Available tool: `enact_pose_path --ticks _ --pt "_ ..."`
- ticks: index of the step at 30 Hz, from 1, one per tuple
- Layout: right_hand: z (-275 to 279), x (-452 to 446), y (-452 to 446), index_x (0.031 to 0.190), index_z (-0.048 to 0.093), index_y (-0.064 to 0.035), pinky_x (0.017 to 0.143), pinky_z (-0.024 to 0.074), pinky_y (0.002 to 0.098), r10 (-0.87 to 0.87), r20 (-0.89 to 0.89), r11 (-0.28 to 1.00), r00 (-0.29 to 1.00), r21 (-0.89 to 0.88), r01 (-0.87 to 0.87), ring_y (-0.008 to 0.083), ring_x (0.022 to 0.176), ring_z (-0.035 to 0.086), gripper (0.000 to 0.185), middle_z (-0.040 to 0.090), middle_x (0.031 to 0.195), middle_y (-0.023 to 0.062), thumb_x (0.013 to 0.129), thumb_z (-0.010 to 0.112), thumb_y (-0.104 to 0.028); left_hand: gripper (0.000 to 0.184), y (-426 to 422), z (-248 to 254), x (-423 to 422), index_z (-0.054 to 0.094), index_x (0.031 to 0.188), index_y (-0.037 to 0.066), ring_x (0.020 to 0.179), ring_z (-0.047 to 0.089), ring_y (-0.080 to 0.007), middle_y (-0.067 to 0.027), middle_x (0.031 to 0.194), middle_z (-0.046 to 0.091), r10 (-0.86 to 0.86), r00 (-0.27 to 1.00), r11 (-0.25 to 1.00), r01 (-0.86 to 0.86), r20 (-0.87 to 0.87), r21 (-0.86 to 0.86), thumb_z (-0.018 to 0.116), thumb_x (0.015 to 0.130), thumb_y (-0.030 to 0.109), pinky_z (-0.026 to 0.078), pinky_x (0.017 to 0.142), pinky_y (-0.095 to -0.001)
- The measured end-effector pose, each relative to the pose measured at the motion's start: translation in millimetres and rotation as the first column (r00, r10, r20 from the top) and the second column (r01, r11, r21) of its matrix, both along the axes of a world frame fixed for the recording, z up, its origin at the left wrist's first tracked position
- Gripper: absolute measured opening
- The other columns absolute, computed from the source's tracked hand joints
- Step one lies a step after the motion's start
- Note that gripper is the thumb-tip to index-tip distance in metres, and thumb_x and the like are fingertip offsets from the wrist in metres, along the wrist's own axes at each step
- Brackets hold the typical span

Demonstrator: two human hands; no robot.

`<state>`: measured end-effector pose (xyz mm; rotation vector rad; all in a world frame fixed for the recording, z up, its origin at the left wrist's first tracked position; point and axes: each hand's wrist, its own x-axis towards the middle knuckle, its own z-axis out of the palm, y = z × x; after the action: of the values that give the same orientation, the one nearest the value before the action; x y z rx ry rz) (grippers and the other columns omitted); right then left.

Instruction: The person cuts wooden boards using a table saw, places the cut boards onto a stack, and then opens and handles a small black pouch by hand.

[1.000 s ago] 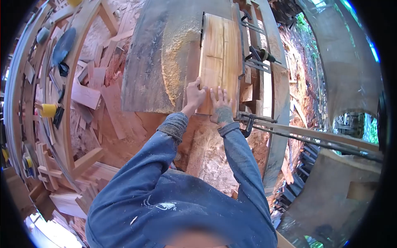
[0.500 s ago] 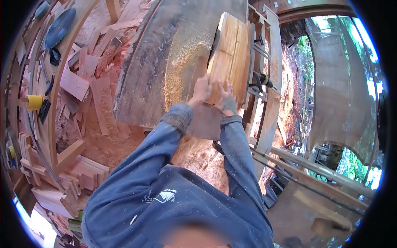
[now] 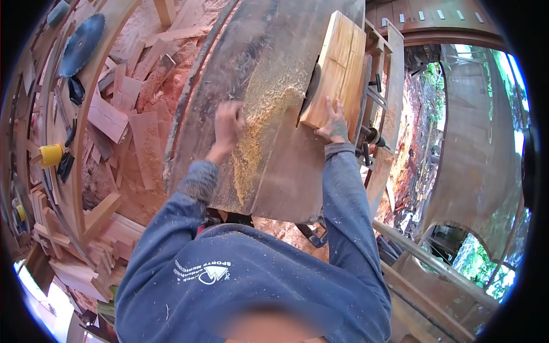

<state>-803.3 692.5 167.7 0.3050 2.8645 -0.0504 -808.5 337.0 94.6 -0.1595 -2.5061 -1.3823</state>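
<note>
A thick light-wood board (image 3: 338, 68) lies on the worn table (image 3: 280, 183), beside a dark saw blade (image 3: 311, 88) that shows along its left edge. At the board's near end, my right hand (image 3: 333, 123) rests with its fingers spread on the wood and its thumb toward the end face. My left hand (image 3: 229, 126) is off the board, above the left part of the table, with its fingers curled and slightly blurred; whether it holds anything is hidden. Between the hands runs a strip of yellow sawdust (image 3: 249, 154).
Clamps (image 3: 374, 137) and a wooden rail (image 3: 386, 114) line the table's right side. Offcuts (image 3: 108, 120) litter the ground at left. A round saw blade (image 3: 83, 46) and a yellow roll (image 3: 50, 155) sit on the left frame. A pole (image 3: 440, 266) extends at lower right.
My left hand has left the board and moved left over the table. The board has moved farther forward along the blade, with my right hand still on it. The view has shifted.
</note>
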Motion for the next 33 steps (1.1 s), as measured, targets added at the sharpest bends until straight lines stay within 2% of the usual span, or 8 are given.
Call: enact_pose_path --ticks 4,11,16,21,24,28,31,33 --pt "-16 -41 26 0.165 0.026 -0.0344 0.113 0.0388 0.0718 -0.004 -0.025 0.998 1.0 -0.055 0.002 0.0375 0.156 0.025 0.135 0.023 0.17 0.0134 0.052 0.1 -0.026 0.027 4 -26 -119 0.07 0.119 0.01 0.127 0.054 -0.0333 -0.0131 0.134 0.063 0.157 0.983 0.947 -0.178 -0.097 -0.268 0.064 0.093 0.012 0.041 0.107 -0.0492" --pt "-28 -142 77 0.165 0.026 -0.0306 0.113 0.0422 0.0655 0.063 -0.028 0.998 0.998 -0.023 -0.063 0.0403 0.156 0.026 0.134 0.023 0.169 0.0171 0.054 0.1 -0.029 0.051 20 -44 -216 0.05 0.153 0.022 0.155 0.03 -0.0301 -0.0087 0.164 0.041 0.23 0.973 0.787 -0.176 0.016 -0.591 0.048 0.105 0.039 0.023 0.123 -0.058" --pt "-27 -232 116 0.166 0.024 -0.0285 0.117 0.0416 0.0588 0.101 0.011 0.994 0.995 -0.032 -0.1 0.0419 0.155 0.028 0.133 0.023 0.169 0.0197 0.055 0.099 -0.027 0.05 22 -29 -217 0.05 0.152 0.022 0.155 0.03 -0.0296 -0.0084 0.164 0.04 0.243 0.965 0.793 -0.142 0.094 -0.593 0.051 0.104 0.035 0.023 0.122 -0.0573" --pt "-13 -330 197 0.151 0.053 -0.0105 0.118 0.042 0.0481 0.273 0.108 0.943 0.956 -0.227 -0.244 0.0436 0.142 0.045 0.091 0.041 0.155 0.0303 0.075 0.084 -0.051 0.051 25 -21 -223 0.05 0.152 0.022 0.155 0.03 -0.0283 -0.0074 0.163 0.04 0.249 0.959 0.797 -0.123 0.136 -0.592 0.054 0.102 0.032 0.025 0.122 -0.0563" --pt "-46 -386 246 0.131 0.068 0.0005 0.111 0.0457 0.0501 -0.089 -0.312 0.996 0.946 -0.017 0.088 0.0469 0.13 0.056 0.065 0.063 0.132 0.032 0.091 0.067 -0.052 0.053 25 -19 -223 0.049 0.153 0.022 0.155 0.03 -0.0284 -0.0075 0.163 0.04 0.245 0.957 0.788 -0.103 0.155 -0.606 0.055 0.102 0.031 0.025 0.122 -0.0541" --pt "-158 -468 359 0.12 0.069 0.012 0.111 0.0449 0.0517 -0.616 -0.308 0.772 0.725 -0.052 0.634 0.0488 0.129 0.057 0.09 0.059 0.134 0.0397 0.096 0.048 -0.072 0.054 25 -14 -227 0.049 0.154 0.021 0.155 0.031 -0.0297 -0.0087 0.164 0.039 0.243 0.952 0.781 -0.078 0.186 -0.62 0.056 0.102 0.029 0.024 0.122 -0.053" --pt "-114 -462 271 0.118 0.069 0.0125 0.103 0.0503 0.0511 -0.631 -0.391 0.725 0.67 0.01 0.688 0.0455 0.114 0.067 0.088 0.069 0.121 0.0332 0.099 0.044 -0.07 0.054 28 -15 -229 0.049 0.154 0.02 0.155 0.029 -0.0299 -0.0087 0.165 0.038 0.256 0.942 0.764 -0.06 0.216 -0.642 0.055 0.101 0.028 0.023 0.123 -0.0531" --pt "-111 -455 269 0.118 0.07 0.0103 0.096 0.0529 0.051 -0.617 -0.357 0.782 0.702 -0.179 0.597 0.0401 0.094 0.071 0.083 0.074 0.102 0.0246 0.101 0.044 -0.067 0.054 30 -18 -230 0.048 0.155 0.02 0.155 0.029 -0.0302 -0.0084 0.165 0.038 0.261 0.945 0.759 -0.073 0.199 -0.647 0.055 0.101 0.028 0.023 0.123 -0.0534"
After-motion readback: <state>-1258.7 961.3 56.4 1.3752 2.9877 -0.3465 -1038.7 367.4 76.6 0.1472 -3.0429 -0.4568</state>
